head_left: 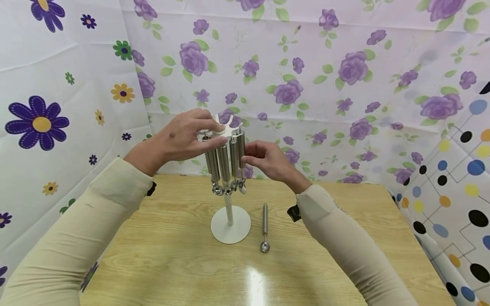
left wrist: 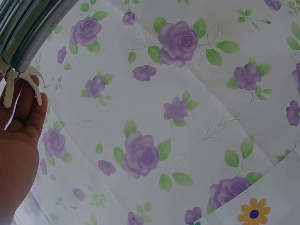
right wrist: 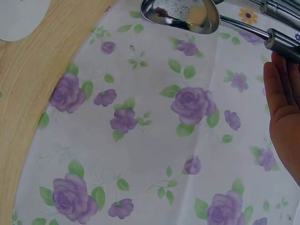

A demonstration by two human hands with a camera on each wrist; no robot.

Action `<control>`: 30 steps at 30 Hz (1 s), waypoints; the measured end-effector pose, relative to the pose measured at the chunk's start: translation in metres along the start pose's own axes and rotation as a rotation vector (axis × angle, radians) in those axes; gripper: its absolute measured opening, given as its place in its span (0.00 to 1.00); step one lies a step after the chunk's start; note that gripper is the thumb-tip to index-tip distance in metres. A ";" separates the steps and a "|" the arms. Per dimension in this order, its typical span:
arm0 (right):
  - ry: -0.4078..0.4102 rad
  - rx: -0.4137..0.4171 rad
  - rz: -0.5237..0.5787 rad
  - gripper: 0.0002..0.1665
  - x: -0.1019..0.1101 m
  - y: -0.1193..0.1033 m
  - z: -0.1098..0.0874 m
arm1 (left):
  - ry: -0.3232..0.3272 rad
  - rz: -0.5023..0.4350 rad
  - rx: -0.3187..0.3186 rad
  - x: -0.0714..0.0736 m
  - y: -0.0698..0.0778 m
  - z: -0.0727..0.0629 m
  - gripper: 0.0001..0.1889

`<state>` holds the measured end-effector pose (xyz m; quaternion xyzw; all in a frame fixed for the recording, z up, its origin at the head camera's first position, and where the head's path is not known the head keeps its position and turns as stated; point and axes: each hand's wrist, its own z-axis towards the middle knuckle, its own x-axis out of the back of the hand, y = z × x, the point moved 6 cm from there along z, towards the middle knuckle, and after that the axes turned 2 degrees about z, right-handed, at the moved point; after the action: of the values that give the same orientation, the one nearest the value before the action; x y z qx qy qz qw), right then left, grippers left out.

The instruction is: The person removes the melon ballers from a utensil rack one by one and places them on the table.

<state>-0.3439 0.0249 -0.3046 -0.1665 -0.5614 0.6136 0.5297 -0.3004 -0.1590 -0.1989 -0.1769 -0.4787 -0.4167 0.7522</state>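
Note:
A white stand (head_left: 228, 208) with a round base and a hooked top (head_left: 229, 129) holds several steel-handled scoops (head_left: 225, 163), which hang bowl-down in a ring. My left hand (head_left: 183, 134) grips the hooked top, thumb at its front edge and fingers over it; the left wrist view shows those fingers behind the white prongs (left wrist: 35, 89). On the stand's right side, my right hand (head_left: 268, 159) holds the handle of a hanging scoop between thumb and fingers. Its wide, shiny bowl (right wrist: 180, 18) shows in the right wrist view, with fingertips at the handle; the thumb is hidden there.
One small round-bowled scoop (head_left: 265, 227) lies on the wooden table (head_left: 183, 263), right of the stand's base. Flowered cloth (head_left: 306, 85) hangs behind the table, with patterned cloths on the left and right. Wrist camera straps (head_left: 294, 212) sit under the sleeves.

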 end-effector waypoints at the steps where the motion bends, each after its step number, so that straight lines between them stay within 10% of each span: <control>1: 0.003 -0.004 -0.005 0.15 0.001 -0.001 0.000 | 0.000 0.002 0.000 0.000 0.000 0.000 0.15; 30: 0.119 -0.146 -0.055 0.11 0.026 0.053 -0.036 | 0.009 0.017 -0.048 0.003 0.001 0.001 0.15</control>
<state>-0.3491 0.0756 -0.3514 -0.2256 -0.5766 0.5453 0.5651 -0.2999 -0.1595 -0.1963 -0.1971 -0.4638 -0.4226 0.7533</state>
